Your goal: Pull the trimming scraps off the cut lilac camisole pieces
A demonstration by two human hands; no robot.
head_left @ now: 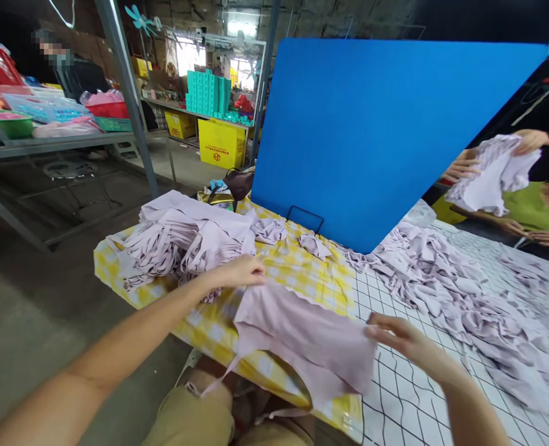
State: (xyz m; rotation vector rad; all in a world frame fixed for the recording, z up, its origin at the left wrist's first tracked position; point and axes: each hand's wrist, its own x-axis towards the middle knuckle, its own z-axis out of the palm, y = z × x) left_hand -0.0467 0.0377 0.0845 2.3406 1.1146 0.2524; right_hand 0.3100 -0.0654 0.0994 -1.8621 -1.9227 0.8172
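Note:
A pale lilac camisole top is stretched between my two hands above the table's near edge. My left hand pinches its upper left corner. At the opposite end, my right hand grips the side edge between thumb and fingers. Thin straps dangle from the top toward my knees. Just beyond my left hand lies a thick stack of similar lilac garments, their straps hanging over the front. Two small crumpled lilac pieces lie further back on the yellow checked cloth.
A large blue board stands across the table. Loose lilac garments are heaped on the white grid-patterned cloth to the right. Other people's hands hold a garment there. A metal-framed bench with baskets stands left.

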